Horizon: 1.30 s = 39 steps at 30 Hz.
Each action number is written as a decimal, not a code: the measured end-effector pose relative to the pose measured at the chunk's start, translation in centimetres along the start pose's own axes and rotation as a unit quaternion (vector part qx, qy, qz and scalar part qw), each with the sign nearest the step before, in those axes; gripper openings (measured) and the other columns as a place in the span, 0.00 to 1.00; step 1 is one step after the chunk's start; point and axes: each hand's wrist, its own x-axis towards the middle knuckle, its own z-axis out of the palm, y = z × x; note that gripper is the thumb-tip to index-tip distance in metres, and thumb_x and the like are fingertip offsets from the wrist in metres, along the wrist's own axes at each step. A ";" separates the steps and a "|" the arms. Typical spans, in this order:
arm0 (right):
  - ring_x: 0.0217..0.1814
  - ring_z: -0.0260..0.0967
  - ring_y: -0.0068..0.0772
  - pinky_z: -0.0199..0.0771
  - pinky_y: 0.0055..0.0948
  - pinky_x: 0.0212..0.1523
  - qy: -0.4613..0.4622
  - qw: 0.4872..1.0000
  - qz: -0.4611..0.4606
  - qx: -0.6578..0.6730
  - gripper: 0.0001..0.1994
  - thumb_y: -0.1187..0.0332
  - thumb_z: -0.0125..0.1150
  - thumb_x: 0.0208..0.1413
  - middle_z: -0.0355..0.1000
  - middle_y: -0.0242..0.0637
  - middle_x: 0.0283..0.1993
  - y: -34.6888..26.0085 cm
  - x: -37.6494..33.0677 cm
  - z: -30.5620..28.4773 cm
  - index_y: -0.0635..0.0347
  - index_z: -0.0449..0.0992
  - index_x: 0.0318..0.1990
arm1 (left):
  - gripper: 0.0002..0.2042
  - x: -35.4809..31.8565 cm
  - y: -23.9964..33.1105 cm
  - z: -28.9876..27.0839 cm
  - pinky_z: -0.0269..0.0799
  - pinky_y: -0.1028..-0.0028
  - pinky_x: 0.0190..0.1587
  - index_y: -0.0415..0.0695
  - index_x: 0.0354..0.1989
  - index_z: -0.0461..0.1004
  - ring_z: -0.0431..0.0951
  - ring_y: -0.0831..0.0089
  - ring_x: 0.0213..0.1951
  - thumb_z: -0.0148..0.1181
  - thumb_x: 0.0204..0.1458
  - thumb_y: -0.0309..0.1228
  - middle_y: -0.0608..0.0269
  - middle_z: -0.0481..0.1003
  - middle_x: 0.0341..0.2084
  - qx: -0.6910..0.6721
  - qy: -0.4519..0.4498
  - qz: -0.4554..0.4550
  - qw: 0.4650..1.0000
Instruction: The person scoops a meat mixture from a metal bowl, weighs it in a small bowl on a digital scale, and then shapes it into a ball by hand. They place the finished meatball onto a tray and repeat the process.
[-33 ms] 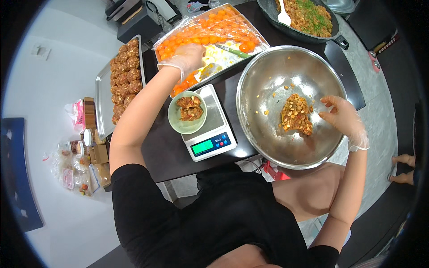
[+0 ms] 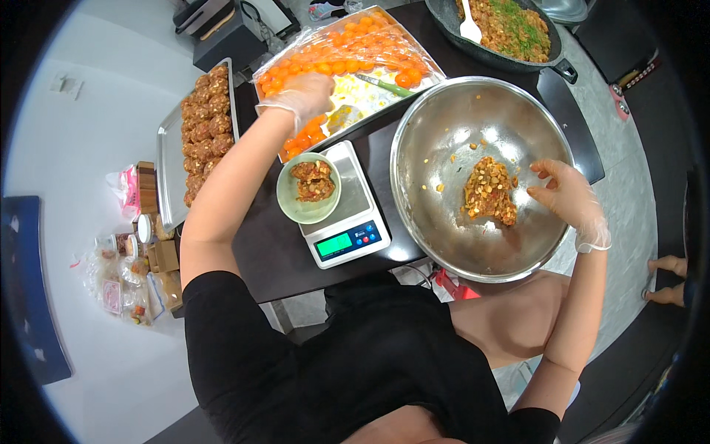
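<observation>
My gloved left hand reaches into a tray of orange egg yolks. Its fingers curl downward, and whatever is in them is hidden. Plastic wrap covers the tray's far part. My gloved right hand hovers over the right side of a large steel bowl, fingers bent and apart, holding nothing. Inside that bowl lies a lump of brown filling with nuts. A pale green bowl with portions of filling stands on a digital scale.
At the left, a metal tray carries rows of filling balls. A dark pan of cooked filling with a white spatula is at the far right. A green-handled tool lies in the yolk tray. Bags and jars are at far left.
My left hand has shifted slightly to the left over the yolks. The right hand stays almost where it was.
</observation>
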 end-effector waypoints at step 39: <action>0.41 0.75 0.42 0.75 0.35 0.43 0.034 0.996 -0.084 -0.019 0.21 0.68 0.67 0.45 0.76 0.47 0.42 -1.3 0.1 0.0 0.61 0.77 0.49 | 0.15 -10.3 2.1 -6.5 0.71 0.71 0.33 0.46 0.41 0.78 0.77 0.69 0.29 0.65 0.48 0.40 0.59 0.77 0.25 -0.190 -0.056 0.115 0.973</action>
